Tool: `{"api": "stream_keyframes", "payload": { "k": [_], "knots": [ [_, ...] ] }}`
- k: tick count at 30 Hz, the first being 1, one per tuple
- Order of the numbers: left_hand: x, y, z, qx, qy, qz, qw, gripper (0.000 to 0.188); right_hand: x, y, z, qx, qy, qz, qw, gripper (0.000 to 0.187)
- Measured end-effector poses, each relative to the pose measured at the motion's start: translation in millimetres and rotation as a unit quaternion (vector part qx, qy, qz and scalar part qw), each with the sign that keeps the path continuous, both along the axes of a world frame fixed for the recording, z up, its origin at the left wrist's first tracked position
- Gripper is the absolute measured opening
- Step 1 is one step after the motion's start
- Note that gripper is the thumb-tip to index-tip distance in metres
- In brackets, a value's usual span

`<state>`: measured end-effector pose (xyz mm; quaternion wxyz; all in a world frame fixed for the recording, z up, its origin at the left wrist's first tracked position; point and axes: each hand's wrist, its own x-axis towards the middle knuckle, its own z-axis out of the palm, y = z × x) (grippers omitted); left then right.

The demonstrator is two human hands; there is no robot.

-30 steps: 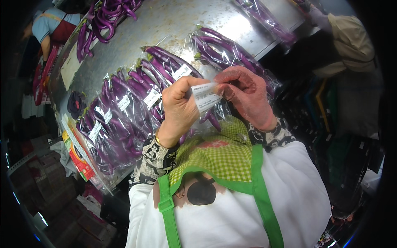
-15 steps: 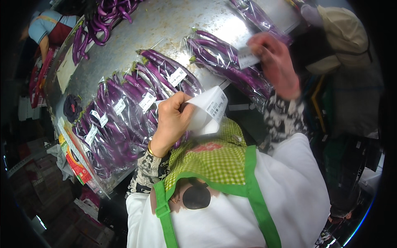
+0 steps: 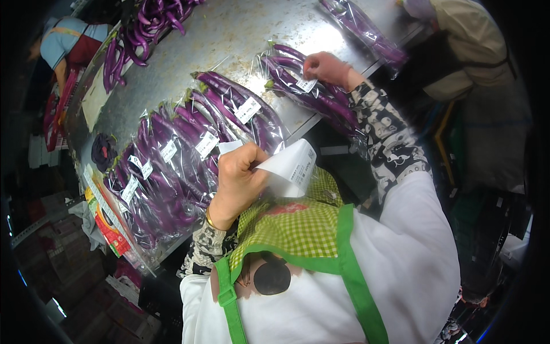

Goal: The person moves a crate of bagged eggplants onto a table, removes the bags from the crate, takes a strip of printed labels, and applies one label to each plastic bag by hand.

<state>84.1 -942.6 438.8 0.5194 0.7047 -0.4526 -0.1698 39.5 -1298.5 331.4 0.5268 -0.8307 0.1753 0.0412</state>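
Observation:
My left hand (image 3: 238,180) is closed around a curling strip of white label backing paper (image 3: 292,163), which carries a printed label near its free end. It hovers in front of my apron, near the closest bags. Over the far side, my right hand (image 3: 327,70) has its fingers curled at the upper edge of a white label (image 3: 306,85). That label rests against a clear bag of long purple eggplants (image 3: 312,100); whether it is stuck down I cannot tell. To the left lie several labelled bags of eggplants (image 3: 177,166), side by side.
A metal table (image 3: 240,37) carries the bags. Loose eggplants (image 3: 146,26) are piled at the back left, and another bagged bunch (image 3: 366,34) lies at the far right. A dark bundle (image 3: 103,152) sits by the left edge. Another person (image 3: 71,43) bends over red crates beyond.
My right hand has moved left and down onto the eggplant bag, bringing the label from the air to the bag's surface. My left hand has barely shifted.

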Motion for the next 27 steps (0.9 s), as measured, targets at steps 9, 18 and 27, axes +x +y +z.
{"api": "stream_keyframes", "payload": {
  "k": [9, 18, 27],
  "knots": [
    [-4, 5, 8, -0.05, 0.007, -0.073, 0.996, 0.024, -22, 33, 3, -0.456, 0.137, -0.202, 0.856, 0.09],
    [24, -18, 115, -0.356, 0.124, -0.333, 0.865, 0.024, -14, 24, -36, -0.153, 0.106, -0.182, 0.965, 0.079],
    [20, -73, 10, -0.242, 0.303, -0.17, 0.906, 0.029, -10, 70, -25, -0.245, 0.062, -0.192, 0.948, 0.075]
  ]
}}
